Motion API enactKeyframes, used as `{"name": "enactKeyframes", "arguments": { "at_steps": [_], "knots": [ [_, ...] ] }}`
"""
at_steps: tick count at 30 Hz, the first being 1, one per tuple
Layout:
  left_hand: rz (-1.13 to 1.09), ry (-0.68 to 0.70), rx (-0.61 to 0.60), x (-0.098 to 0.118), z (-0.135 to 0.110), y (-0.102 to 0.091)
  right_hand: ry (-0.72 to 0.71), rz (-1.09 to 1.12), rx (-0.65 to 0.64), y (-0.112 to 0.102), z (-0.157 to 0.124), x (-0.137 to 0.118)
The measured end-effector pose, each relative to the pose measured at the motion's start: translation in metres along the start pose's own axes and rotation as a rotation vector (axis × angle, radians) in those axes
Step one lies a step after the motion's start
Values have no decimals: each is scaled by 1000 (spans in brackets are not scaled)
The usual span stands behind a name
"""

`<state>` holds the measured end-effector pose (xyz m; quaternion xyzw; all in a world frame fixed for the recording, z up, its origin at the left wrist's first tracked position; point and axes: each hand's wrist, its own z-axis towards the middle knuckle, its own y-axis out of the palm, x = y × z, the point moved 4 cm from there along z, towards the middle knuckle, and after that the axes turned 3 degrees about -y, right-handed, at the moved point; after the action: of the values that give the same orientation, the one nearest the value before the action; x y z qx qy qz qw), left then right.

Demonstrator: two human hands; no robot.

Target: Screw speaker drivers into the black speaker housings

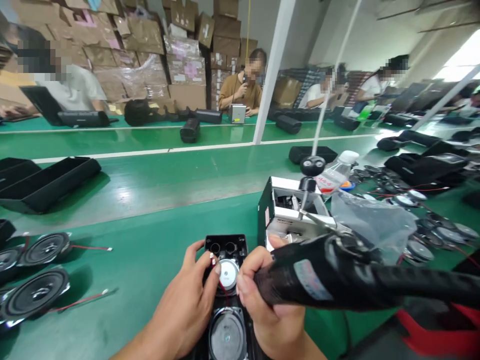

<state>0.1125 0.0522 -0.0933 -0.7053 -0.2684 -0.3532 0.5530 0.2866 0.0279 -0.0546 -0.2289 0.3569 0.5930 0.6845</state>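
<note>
A black speaker housing [227, 241] lies in front of me between both hands. In it sit a round driver with a bright silver back [227, 272] and, nearer to me, a second driver [227, 334]. My left hand [183, 300] rests at the housing's left edge, thumb and finger closed on a red wire with a white plug [212, 259]. My right hand [272, 305] is wrapped round the front end of a black electric screwdriver [318, 270], held slantwise over the housing's right side. The screwdriver's tip is hidden by my fingers.
Loose speakers [37, 290] with red wires lie at left, beside open black housings [56, 180]. At right stand a white carton of small parts [300, 220], a plastic bag [371, 225], a bottle [339, 167] and more speakers. Several people work across the green bench [180, 175].
</note>
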Motion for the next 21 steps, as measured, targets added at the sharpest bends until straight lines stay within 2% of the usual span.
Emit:
{"name": "enactKeyframes", "arguments": {
  "at_steps": [2,6,9,13,15,18,21],
  "knots": [
    [-31,8,4,-3,0,0,-45,3,67,-11,14,-15],
    [-126,64,53,-6,1,2,-181,-90,246,-52,48,-42],
    [-158,65,89,-5,5,1,-261,-167,304,-76,64,-42],
    [-164,61,119,-4,10,-3,-283,-209,292,-77,67,-32],
    [-172,67,119,-5,11,-4,-206,-211,273,-72,64,-30],
    [-190,60,121,-6,11,-2,12,-193,231,-68,54,-30],
    [-207,63,125,-5,9,0,149,-59,224,-75,39,-34]
  ]
}}
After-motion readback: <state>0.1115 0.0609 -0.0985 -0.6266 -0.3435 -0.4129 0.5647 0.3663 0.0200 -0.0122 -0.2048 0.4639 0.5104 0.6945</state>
